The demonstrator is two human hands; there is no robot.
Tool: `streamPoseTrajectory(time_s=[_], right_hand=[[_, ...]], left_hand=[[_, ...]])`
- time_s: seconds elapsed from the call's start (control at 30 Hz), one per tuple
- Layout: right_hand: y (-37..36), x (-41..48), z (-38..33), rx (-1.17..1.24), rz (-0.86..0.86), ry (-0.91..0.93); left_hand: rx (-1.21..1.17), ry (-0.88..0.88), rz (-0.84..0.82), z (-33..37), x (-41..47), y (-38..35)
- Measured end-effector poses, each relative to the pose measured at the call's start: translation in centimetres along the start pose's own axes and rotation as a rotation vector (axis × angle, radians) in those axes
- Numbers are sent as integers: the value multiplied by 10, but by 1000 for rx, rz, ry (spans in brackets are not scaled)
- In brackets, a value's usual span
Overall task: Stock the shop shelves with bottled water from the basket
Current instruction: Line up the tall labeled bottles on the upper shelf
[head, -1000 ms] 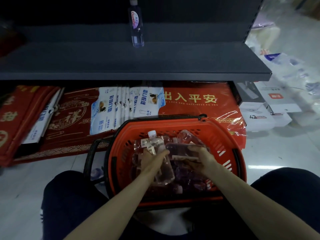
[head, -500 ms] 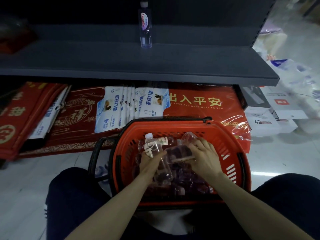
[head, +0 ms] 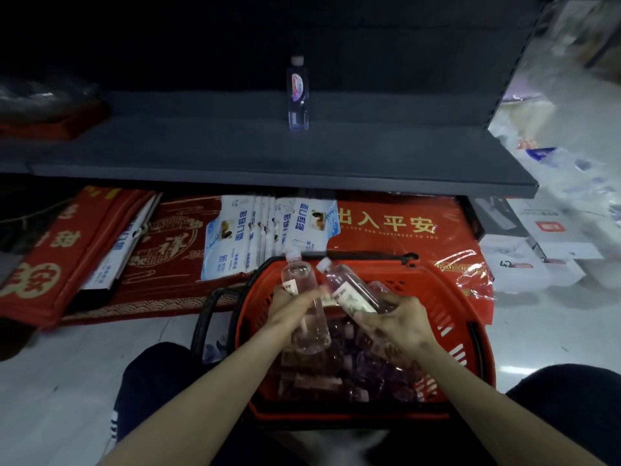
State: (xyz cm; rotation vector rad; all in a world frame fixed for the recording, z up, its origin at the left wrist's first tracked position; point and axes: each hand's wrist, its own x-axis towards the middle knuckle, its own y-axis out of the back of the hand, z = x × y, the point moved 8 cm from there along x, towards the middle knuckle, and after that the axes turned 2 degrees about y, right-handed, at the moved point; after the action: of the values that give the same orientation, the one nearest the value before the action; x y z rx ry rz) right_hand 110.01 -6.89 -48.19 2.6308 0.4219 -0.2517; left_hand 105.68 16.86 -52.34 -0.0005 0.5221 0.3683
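Two hands over red basket [head: 465, 297]: left hand [head: 292, 306] curled round first bottle [head: 298, 272]; right hand [head: 395, 319] clasps second bottle [head: 349, 288], tilted left. Third bottle [head: 298, 92] upright on shelf [head: 218, 153] beyond.

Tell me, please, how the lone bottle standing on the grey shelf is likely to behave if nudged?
The bottle stands tall and narrow on a small base, so it would probably tip rather than slide. It seems full of water, so likely heavy for its size. Being round, it may roll along the flat shelf once down.
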Motion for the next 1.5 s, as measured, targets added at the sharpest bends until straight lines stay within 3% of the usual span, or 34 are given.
streamPoseTrajectory(time_s=[0.17, 0.47, 0.77, 1.03, 1.23, 1.5], right_hand=[[0, 4, -63, 478, -38, 32], [64, 11, -232, 589, -72, 296], [135, -4, -395, 528, -13, 620], [192, 12, -512, 439, 38, 801], [225, 60, -543, 326, 113, 831], [245, 126, -520, 284, 120, 751]], left_hand=[[-5, -74, -241, 86, -12, -1], [-78, -409, -434, 277, -62, 9], [-48, -842, -227, 451, -123, 37], [-114, -1041, -106, 571, -142, 35], [-108, -1079, 19, 618, -125, 24], [-98, -1092, 80, 625, -75, -15]])
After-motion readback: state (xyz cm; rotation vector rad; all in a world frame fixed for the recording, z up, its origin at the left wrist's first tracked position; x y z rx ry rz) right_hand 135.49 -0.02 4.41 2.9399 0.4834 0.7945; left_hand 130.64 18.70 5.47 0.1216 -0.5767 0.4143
